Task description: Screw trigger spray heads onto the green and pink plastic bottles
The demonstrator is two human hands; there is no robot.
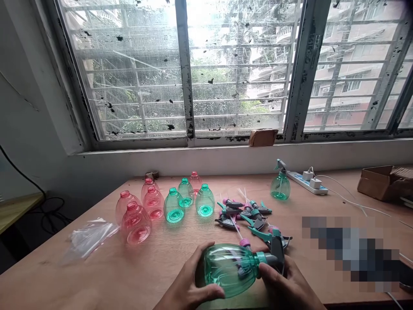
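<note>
My left hand [189, 286] wraps around the body of a green transparent spray bottle [230, 269] lying on its side near the front edge of the wooden table [106, 271]. My right hand [285, 284] grips the bottle's neck, where a grey and teal trigger head [275, 254] sits. Just behind lies a pile of loose trigger heads [248, 215] with pink and teal collars. Farther back stand several pink bottles [137, 215] and three green bottles [187, 200], all without heads. One assembled green spray bottle [280, 183] stands alone at the back right.
A crumpled clear plastic bag [87, 237] lies at the left. A white power strip [306, 181] with cables and a cardboard box [385, 181] sit at the back right. A blurred patch covers part of the right side. The window sill holds a small brown block [263, 137].
</note>
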